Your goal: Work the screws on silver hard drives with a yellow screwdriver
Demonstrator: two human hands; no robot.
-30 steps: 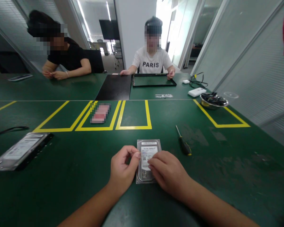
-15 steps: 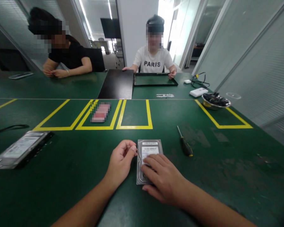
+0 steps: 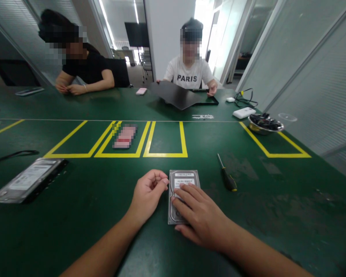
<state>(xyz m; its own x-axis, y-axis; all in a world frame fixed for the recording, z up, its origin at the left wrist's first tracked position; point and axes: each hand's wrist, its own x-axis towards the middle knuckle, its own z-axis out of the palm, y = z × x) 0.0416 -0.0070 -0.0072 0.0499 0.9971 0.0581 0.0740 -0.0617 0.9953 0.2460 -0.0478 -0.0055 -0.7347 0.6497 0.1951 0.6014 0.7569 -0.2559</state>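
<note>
A silver hard drive with a white label lies flat on the green table in front of me. My right hand rests on top of it, fingers stretched flat over the label. My left hand sits just left of the drive's edge, its fingertips pinched together on something too small to make out. A screwdriver with a black and yellow handle lies a little to the right of the drive.
A second hard drive lies at the left. Yellow tape boxes mark the table's middle. A metal bowl and a white box stand at the right. Two people sit opposite; one lifts a black panel.
My right hand has slid from the drive's right side onto its top, fingers flat. My left hand drew back a little from the drive. The person opposite has tilted the black panel up.
</note>
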